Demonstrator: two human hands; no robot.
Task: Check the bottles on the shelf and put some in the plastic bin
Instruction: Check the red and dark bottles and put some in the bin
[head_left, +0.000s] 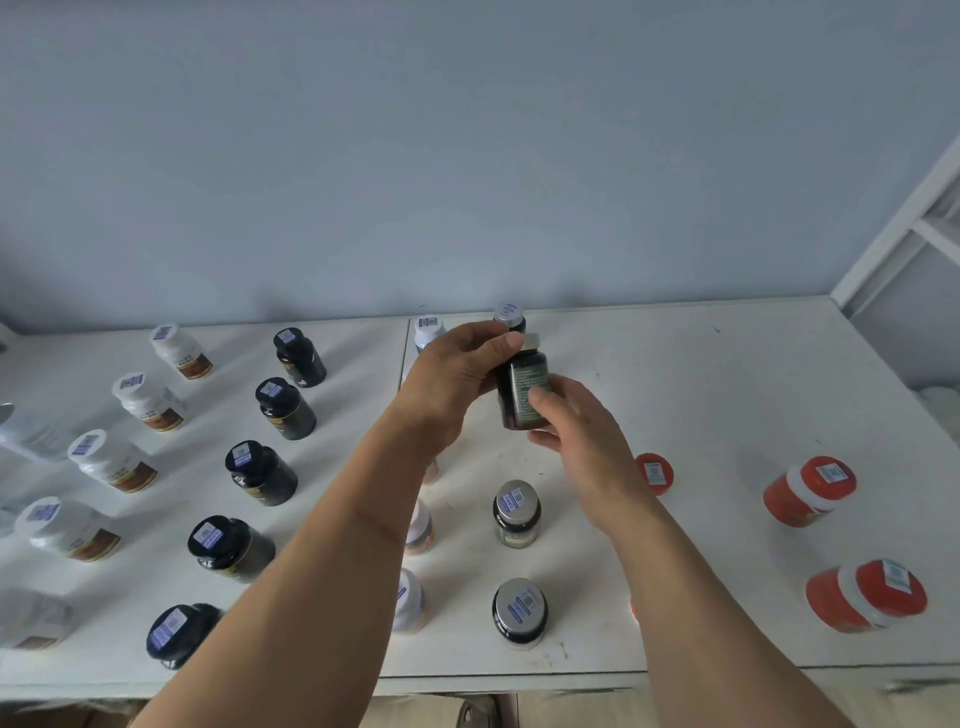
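Aloft, both hands around dark bottle (522, 387): left hand (457, 371) gripping cap, right hand (582, 431) its body

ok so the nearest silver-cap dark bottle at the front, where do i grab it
Take the nearest silver-cap bottle from above, fingers around its cap or the neck just under it. It stands upright with bare shelf on both sides, and its body is mostly hidden beneath the cap from here.
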